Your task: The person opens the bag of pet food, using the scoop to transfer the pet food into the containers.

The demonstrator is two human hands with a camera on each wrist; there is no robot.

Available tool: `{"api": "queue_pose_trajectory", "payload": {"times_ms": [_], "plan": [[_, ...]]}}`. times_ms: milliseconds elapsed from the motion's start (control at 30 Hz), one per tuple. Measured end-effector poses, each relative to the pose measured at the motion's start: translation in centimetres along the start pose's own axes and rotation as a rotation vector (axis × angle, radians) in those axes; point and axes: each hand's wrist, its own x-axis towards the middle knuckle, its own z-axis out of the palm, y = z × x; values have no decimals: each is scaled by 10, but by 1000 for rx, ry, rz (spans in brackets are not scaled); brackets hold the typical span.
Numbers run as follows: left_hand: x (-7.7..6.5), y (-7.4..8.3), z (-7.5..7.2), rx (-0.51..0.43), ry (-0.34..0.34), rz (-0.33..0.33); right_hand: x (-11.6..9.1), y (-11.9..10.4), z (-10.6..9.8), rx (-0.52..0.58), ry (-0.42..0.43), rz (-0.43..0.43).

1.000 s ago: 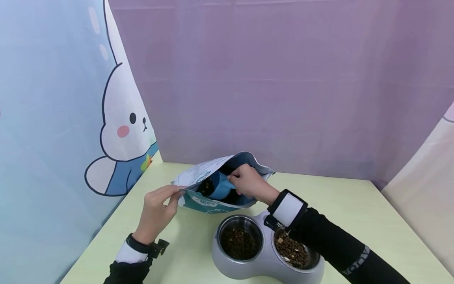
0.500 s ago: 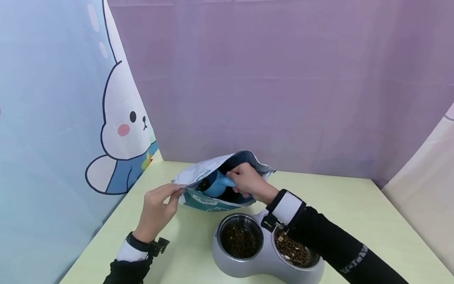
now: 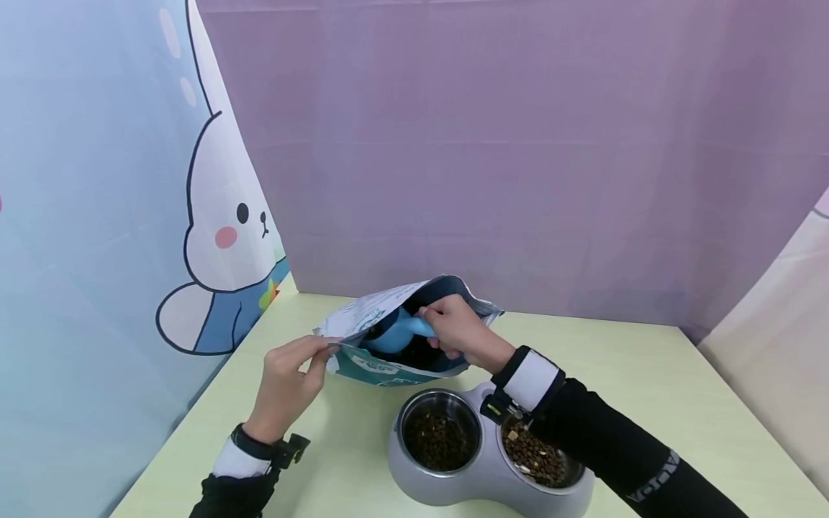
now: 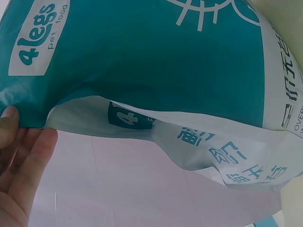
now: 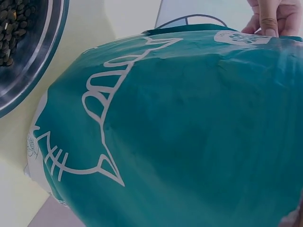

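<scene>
A teal and white pet food bag (image 3: 369, 368) stands with its mouth spread wide on the table, beyond a double bowl. My left hand (image 3: 291, 381) pinches the left corner of its rim between thumb and fingers; the left wrist view shows the same grip by the left hand (image 4: 23, 161). Inside the mouth, my right hand (image 3: 461, 334) grips the handle of a blue scoop (image 3: 391, 337). The scoop's cup is tilted to the left, and dark food shows around it. How much the cup holds is hard to tell. The right wrist view is mostly filled by the bag (image 5: 199, 123).
In front of the bag stands a grey double feeder (image 3: 476, 482). Its left steel bowl (image 3: 440, 433) and right steel bowl (image 3: 534, 457) both hold brown kibble; my right forearm (image 3: 583, 424) passes over the right one. A purple backdrop (image 3: 518, 158) rises behind the pale table (image 3: 648, 388).
My right hand has turned the scoop inside the bag, so its cup tips and its handle now shows more. The left hand keeps its pinch on the bag corner.
</scene>
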Motion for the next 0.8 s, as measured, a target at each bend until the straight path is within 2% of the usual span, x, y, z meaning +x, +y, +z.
{"api": "queue_pose_trajectory", "payload": {"times_ms": [467, 800], "plan": [[1, 0, 0, 4, 2, 9, -9, -2, -11, -20, 15, 27], [0, 0, -1, 12, -1, 4, -20, -4, -23, 8, -26, 23]]}}
